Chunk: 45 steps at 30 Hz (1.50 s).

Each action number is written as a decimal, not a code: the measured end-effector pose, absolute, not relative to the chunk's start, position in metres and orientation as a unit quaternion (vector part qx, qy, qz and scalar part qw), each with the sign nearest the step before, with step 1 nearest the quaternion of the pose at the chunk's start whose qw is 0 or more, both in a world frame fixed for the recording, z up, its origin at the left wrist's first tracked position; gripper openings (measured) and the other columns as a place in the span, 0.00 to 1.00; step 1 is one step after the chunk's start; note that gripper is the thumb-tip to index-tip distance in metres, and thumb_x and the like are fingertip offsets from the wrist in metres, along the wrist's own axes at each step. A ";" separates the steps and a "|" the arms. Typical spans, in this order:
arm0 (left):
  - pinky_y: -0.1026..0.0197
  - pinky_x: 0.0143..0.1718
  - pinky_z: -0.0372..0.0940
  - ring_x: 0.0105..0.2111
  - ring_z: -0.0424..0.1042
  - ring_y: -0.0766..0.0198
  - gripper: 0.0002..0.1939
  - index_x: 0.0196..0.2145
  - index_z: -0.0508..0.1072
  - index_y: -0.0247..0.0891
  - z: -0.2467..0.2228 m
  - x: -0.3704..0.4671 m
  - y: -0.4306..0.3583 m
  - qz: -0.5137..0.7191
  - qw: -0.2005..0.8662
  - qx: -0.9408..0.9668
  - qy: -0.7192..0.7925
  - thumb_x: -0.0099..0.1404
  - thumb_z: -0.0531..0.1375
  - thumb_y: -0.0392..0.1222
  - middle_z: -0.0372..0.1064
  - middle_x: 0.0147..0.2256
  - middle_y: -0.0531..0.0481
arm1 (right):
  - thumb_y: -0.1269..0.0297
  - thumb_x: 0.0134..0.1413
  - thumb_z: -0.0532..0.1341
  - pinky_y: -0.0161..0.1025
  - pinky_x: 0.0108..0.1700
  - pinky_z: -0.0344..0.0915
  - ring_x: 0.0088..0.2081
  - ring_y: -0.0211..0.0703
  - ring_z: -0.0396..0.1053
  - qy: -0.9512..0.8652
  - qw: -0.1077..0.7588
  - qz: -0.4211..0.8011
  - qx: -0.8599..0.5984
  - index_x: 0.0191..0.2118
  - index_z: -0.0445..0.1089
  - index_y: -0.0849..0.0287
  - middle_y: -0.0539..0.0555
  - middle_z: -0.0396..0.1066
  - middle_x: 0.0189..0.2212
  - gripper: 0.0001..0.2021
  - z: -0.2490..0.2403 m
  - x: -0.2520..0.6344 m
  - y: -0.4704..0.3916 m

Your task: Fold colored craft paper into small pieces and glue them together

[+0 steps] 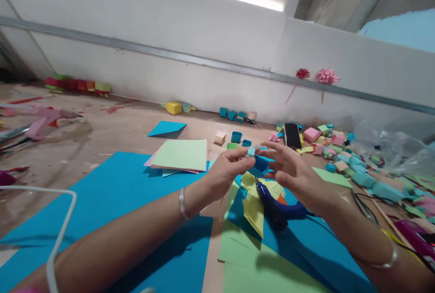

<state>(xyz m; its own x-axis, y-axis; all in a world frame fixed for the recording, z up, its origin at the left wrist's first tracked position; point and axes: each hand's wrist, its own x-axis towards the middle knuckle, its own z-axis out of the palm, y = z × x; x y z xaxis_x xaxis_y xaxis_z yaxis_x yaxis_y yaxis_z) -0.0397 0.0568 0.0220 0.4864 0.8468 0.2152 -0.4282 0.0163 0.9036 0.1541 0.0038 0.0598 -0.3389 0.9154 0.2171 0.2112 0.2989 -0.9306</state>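
Left hand [224, 170] pinches a tiny light blue box [251, 152] between thumb and fingers, seemingly by its edges so that most of it is left uncovered. Right hand [301, 173] is loosely spread facing it, fingertips close by a dark blue box [261, 167]; whether they touch it I cannot tell. Both boxes are just beyond the nozzle of the blue glue gun [273, 207], which lies with its tip toward them, probably to be within easy reach. Crumpled yellow paper [254, 213] sits beside and under the gun, perhaps to catch drips. Left of and beyond the gun is a stack of paper [180, 154]; beyond it to the right, a phone [292, 135] rests near piled paper boxes [362, 178], likely kept aside for working room.
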 end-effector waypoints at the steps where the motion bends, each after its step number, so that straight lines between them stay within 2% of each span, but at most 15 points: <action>1: 0.60 0.38 0.64 0.38 0.70 0.60 0.18 0.43 0.78 0.41 0.022 -0.040 0.057 0.468 0.670 0.541 0.196 0.55 0.69 0.48 0.73 0.41 0.45 | 0.48 0.51 0.65 0.52 0.51 0.70 0.58 0.54 0.64 -0.686 0.416 0.446 -0.396 0.63 0.53 0.49 0.62 0.60 0.61 0.36 0.059 0.146 0.008; 4: 0.63 0.36 0.63 0.37 0.69 0.63 0.17 0.42 0.79 0.41 0.020 -0.041 0.060 0.487 0.654 0.539 0.209 0.55 0.69 0.48 0.72 0.42 0.47 | 0.55 0.45 0.70 0.48 0.48 0.71 0.55 0.51 0.67 -0.677 0.443 0.426 -0.405 0.59 0.57 0.49 0.60 0.62 0.59 0.36 0.053 0.129 0.018; 6: 0.65 0.32 0.60 0.33 0.67 0.67 0.18 0.43 0.78 0.43 0.018 -0.041 0.063 0.496 0.667 0.507 0.230 0.54 0.69 0.48 0.72 0.38 0.49 | 0.58 0.43 0.71 0.45 0.45 0.72 0.51 0.49 0.69 -0.686 0.460 0.380 -0.416 0.56 0.59 0.51 0.59 0.65 0.57 0.34 0.049 0.121 0.023; 11: 0.67 0.27 0.56 0.26 0.61 0.71 0.21 0.46 0.77 0.44 0.017 -0.038 0.062 0.493 0.691 0.470 0.241 0.55 0.69 0.50 0.68 0.30 0.53 | 0.61 0.50 0.65 0.42 0.41 0.69 0.43 0.46 0.71 -0.739 0.480 0.128 -0.455 0.47 0.66 0.56 0.56 0.72 0.44 0.17 0.044 0.112 0.036; 14: 0.67 0.28 0.59 0.29 0.65 0.70 0.29 0.55 0.70 0.46 0.017 -0.039 0.065 0.487 0.660 0.515 0.248 0.56 0.68 0.50 0.68 0.34 0.52 | 0.61 0.53 0.63 0.43 0.43 0.67 0.40 0.45 0.71 -0.746 0.486 0.028 -0.455 0.43 0.69 0.57 0.55 0.73 0.39 0.11 0.049 0.116 0.043; 17: 0.60 0.37 0.65 0.35 0.69 0.63 0.34 0.57 0.68 0.40 0.011 -0.047 0.082 0.446 0.483 0.680 0.323 0.54 0.69 0.47 0.70 0.43 0.45 | 0.58 0.52 0.64 0.42 0.42 0.68 0.39 0.44 0.71 -0.726 0.499 0.039 -0.472 0.41 0.70 0.57 0.53 0.73 0.37 0.12 0.059 0.132 0.045; 19: 0.53 0.44 0.66 0.42 0.69 0.55 0.33 0.56 0.68 0.38 0.003 -0.055 0.100 0.407 0.205 0.792 0.406 0.54 0.68 0.46 0.69 0.46 0.41 | 0.58 0.51 0.65 0.40 0.39 0.68 0.37 0.44 0.71 -0.722 0.489 0.070 -0.485 0.42 0.70 0.57 0.52 0.72 0.37 0.13 0.068 0.148 0.045; 22: 0.42 0.59 0.51 0.57 0.58 0.43 0.35 0.57 0.66 0.35 -0.014 -0.068 0.127 0.378 0.135 0.815 0.419 0.52 0.69 0.40 0.63 0.55 0.36 | 0.59 0.49 0.66 0.38 0.33 0.67 0.33 0.42 0.70 -0.726 0.462 0.107 -0.499 0.44 0.72 0.57 0.52 0.72 0.35 0.15 0.079 0.171 0.042; 24: 0.44 0.61 0.47 0.60 0.55 0.44 0.34 0.57 0.65 0.36 -0.024 -0.071 0.140 0.351 0.127 0.835 0.404 0.54 0.67 0.42 0.61 0.58 0.37 | 0.60 0.48 0.66 0.38 0.33 0.67 0.33 0.42 0.70 -0.718 0.469 0.135 -0.496 0.45 0.72 0.57 0.52 0.73 0.35 0.16 0.084 0.180 0.041; 28: 0.47 0.57 0.52 0.55 0.59 0.46 0.25 0.53 0.70 0.39 -0.034 -0.064 0.151 0.314 0.121 0.864 0.375 0.57 0.65 0.44 0.66 0.53 0.40 | 0.64 0.48 0.66 0.37 0.32 0.68 0.34 0.40 0.70 -0.709 0.477 0.186 -0.485 0.46 0.71 0.57 0.52 0.73 0.37 0.17 0.088 0.183 0.042; 32: 0.48 0.50 0.56 0.47 0.63 0.47 0.07 0.32 0.75 0.38 -0.032 -0.054 0.156 0.320 0.095 0.858 0.390 0.56 0.65 0.42 0.68 0.42 0.41 | 0.65 0.45 0.67 0.33 0.28 0.66 0.31 0.37 0.68 -0.724 0.438 0.195 -0.496 0.47 0.71 0.57 0.51 0.72 0.35 0.20 0.089 0.176 0.040; 34: 0.52 0.45 0.58 0.42 0.64 0.51 0.07 0.26 0.72 0.38 -0.028 -0.052 0.156 0.324 0.090 0.854 0.397 0.58 0.63 0.42 0.67 0.36 0.43 | 0.67 0.44 0.68 0.34 0.30 0.67 0.32 0.38 0.69 -0.730 0.437 0.189 -0.491 0.48 0.71 0.57 0.51 0.73 0.35 0.21 0.089 0.173 0.039; 40: 0.58 0.35 0.58 0.32 0.63 0.60 0.09 0.28 0.65 0.38 0.002 -0.051 0.129 0.390 0.099 0.835 0.374 0.66 0.55 0.41 0.61 0.27 0.51 | 0.70 0.46 0.67 0.36 0.37 0.69 0.36 0.39 0.71 -0.745 0.457 0.183 -0.449 0.47 0.72 0.56 0.51 0.74 0.38 0.19 0.082 0.167 0.039; 42: 0.60 0.34 0.60 0.32 0.65 0.62 0.08 0.30 0.64 0.38 0.012 -0.047 0.115 0.434 0.160 0.813 0.353 0.64 0.59 0.42 0.62 0.30 0.51 | 0.69 0.47 0.67 0.35 0.37 0.69 0.36 0.39 0.71 -0.742 0.472 0.193 -0.434 0.45 0.73 0.56 0.51 0.74 0.37 0.16 0.082 0.165 0.038; 45: 0.59 0.38 0.65 0.36 0.69 0.63 0.11 0.40 0.65 0.37 0.019 -0.039 0.099 0.476 0.289 0.777 0.294 0.62 0.62 0.42 0.66 0.38 0.48 | 0.68 0.47 0.68 0.34 0.34 0.69 0.35 0.39 0.72 -0.735 0.483 0.206 -0.430 0.42 0.75 0.57 0.51 0.75 0.35 0.13 0.084 0.164 0.035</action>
